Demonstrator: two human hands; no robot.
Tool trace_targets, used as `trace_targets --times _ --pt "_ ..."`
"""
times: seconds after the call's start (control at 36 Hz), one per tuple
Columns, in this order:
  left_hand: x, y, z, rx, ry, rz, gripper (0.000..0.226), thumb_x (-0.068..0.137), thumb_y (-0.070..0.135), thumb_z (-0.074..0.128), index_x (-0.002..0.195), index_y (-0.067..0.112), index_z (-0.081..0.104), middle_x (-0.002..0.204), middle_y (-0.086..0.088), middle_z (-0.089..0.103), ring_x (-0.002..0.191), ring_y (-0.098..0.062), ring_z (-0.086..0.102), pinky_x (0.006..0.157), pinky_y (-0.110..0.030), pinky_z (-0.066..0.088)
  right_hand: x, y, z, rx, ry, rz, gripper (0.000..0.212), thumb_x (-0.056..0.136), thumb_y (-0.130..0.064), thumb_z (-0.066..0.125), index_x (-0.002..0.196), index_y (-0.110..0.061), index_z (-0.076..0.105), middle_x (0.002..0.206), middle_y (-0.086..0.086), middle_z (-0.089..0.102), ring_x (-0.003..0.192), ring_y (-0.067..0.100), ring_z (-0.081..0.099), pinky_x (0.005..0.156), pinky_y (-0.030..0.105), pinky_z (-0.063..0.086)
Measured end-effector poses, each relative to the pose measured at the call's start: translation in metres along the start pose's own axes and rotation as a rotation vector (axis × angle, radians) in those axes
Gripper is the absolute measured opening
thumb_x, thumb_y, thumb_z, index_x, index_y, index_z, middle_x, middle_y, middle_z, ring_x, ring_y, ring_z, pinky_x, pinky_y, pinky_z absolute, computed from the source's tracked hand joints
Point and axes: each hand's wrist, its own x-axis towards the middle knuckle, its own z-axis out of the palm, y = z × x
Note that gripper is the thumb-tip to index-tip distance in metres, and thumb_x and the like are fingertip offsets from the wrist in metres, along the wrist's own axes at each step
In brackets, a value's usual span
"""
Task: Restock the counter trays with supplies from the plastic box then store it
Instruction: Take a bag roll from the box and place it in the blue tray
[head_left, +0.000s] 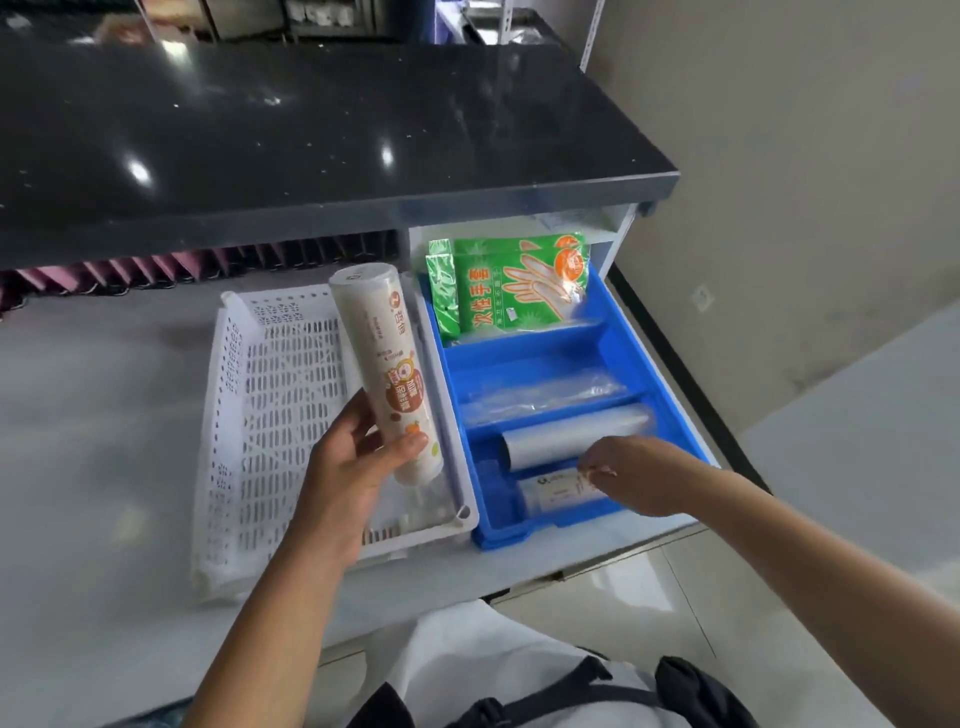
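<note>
Our left hand (347, 457) grips a white printed cling-film roll (387, 371) above the white perforated plastic box (260, 405); our right hand (631, 475) pinches a small labelled roll (553, 491) in the blue divided tray (519, 358).

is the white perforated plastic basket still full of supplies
No, the white perforated plastic basket is nearly bare, with the left hand lifting a printed white roll over it.

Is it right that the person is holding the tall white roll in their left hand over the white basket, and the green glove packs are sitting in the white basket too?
Not quite. The head view shows the green glove packs in the far compartment of the blue tray, not the white basket. The rest holds: the left hand holds the tall white roll over that basket.
</note>
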Motion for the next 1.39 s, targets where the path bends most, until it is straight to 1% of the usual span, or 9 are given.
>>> trace_targets --times 0.11,0.36,0.56,0.72,0.86,1.03,1.17,1.31,1.39 --pt "0.009 0.003 0.000 0.030 -0.050 0.003 0.053 0.071 0.011 0.078 0.120 0.025 0.064 0.115 0.001 0.072 0.109 -0.016 0.067 0.094 -0.034 0.049 -0.006 -0.001 0.010 -0.072 0.045 -0.014 0.031 0.102 -0.035 0.037 0.125 -0.028 0.056 0.123 -0.005 0.060 0.099 0.019 0.057 0.090 0.041 0.052" --pt "0.015 0.012 0.017 0.178 -0.188 0.006 0.048 0.072 0.021 0.080 0.117 0.030 0.067 0.114 0.000 0.073 0.108 -0.020 0.068 0.097 -0.042 0.052 -0.018 -0.013 0.032 0.010 0.226 0.016 0.033 0.101 -0.043 0.046 0.131 -0.035 0.055 0.134 -0.012 0.054 0.125 0.014 0.049 0.102 0.044 0.040" --pt "0.022 0.022 0.043 0.503 -0.266 0.011 0.049 0.073 0.020 0.086 0.113 0.041 0.068 0.104 0.011 0.074 0.096 -0.013 0.069 0.085 -0.034 0.058 -0.025 -0.009 0.036 0.259 0.288 0.137 0.042 0.096 -0.059 0.039 0.124 -0.035 0.060 0.131 -0.017 0.057 0.127 0.012 0.048 0.105 0.044 0.037" --pt "0.037 0.021 0.072 0.826 -0.367 0.016 0.060 0.066 0.036 0.088 0.118 0.052 0.063 0.101 0.028 0.068 0.082 -0.001 0.066 0.077 -0.031 0.057 -0.053 0.017 0.039 0.548 0.605 0.212 0.033 0.093 -0.044 0.057 0.123 -0.031 0.064 0.128 -0.013 0.061 0.119 0.013 0.054 0.100 0.039 0.047" --pt "0.039 0.019 0.109 1.222 -0.432 0.044 0.065 0.069 0.047 0.079 0.125 0.058 0.049 0.106 0.022 0.065 0.095 -0.010 0.065 0.082 -0.030 0.052 -0.068 0.045 0.048 1.097 0.789 0.346 0.017 0.091 -0.031 0.064 0.107 -0.034 0.070 0.118 -0.014 0.066 0.102 0.011 0.063 0.082 0.028 0.048" --pt "0.041 0.002 0.138 1.515 -0.483 0.068 0.068 0.076 0.050 0.068 0.139 0.049 0.043 0.123 0.014 0.065 0.110 -0.017 0.060 0.088 -0.032 0.050 -0.067 0.070 0.049 1.356 0.751 0.388 0.022 0.092 -0.029 0.064 0.113 -0.035 0.068 0.117 -0.009 0.069 0.114 0.010 0.062 0.088 0.034 0.053" --pt "0.047 -0.007 0.152 1.628 -0.493 0.118 0.064 0.081 0.049 0.065 0.140 0.044 0.042 0.128 0.012 0.061 0.116 -0.020 0.056 0.093 -0.038 0.050 -0.064 0.074 0.046 1.364 0.674 0.356 0.034 0.094 -0.027 0.062 0.128 -0.031 0.061 0.123 -0.015 0.062 0.115 0.006 0.059 0.068 0.012 0.048" --pt "0.051 -0.013 0.165 1.681 -0.466 0.101 0.068 0.080 0.051 0.065 0.142 0.046 0.039 0.127 0.012 0.062 0.116 -0.020 0.055 0.090 -0.036 0.048 -0.060 0.077 0.043 1.352 0.611 0.320 0.036 0.093 -0.027 0.062 0.129 -0.033 0.059 0.119 -0.016 0.063 0.114 0.005 0.059 0.084 0.024 0.050" --pt "0.051 -0.016 0.172 1.690 -0.458 0.086 0.069 0.082 0.051 0.065 0.145 0.046 0.037 0.128 0.010 0.060 0.117 -0.020 0.055 0.090 -0.037 0.048 -0.059 0.084 0.042 1.364 0.567 0.303 0.035 0.094 -0.027 0.061 0.127 -0.036 0.059 0.118 -0.017 0.063 0.112 0.005 0.060 0.069 0.018 0.053"
